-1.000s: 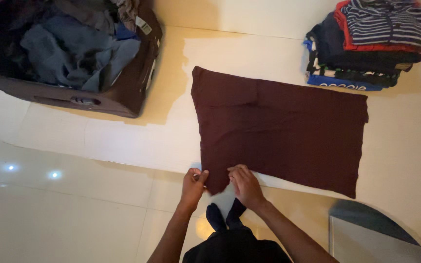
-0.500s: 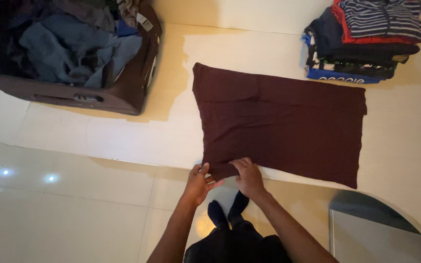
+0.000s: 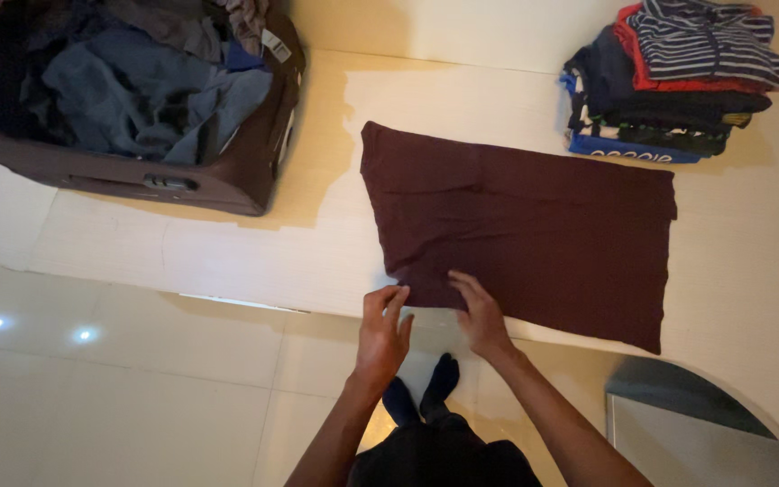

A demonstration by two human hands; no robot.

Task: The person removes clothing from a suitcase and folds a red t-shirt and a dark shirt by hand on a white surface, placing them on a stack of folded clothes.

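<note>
A dark maroon garment (image 3: 534,225) lies spread flat on a cream surface (image 3: 227,252). My left hand (image 3: 382,331) rests at the garment's near left corner, fingers extended and just off the cloth edge. My right hand (image 3: 478,311) lies flat on the garment's near edge, fingers spread, pressing the cloth. Neither hand grips anything.
An open dark suitcase (image 3: 137,171) full of rumpled blue and grey clothes sits at the far left. A stack of folded clothes (image 3: 669,81), striped on top, stands at the far right. My dark-socked feet (image 3: 421,397) are on the pale tiled floor (image 3: 119,397) below.
Both hands moved up from the garment's near corner and spread apart; the fingers that were pinched together now lie flat. The garment stays in place.
</note>
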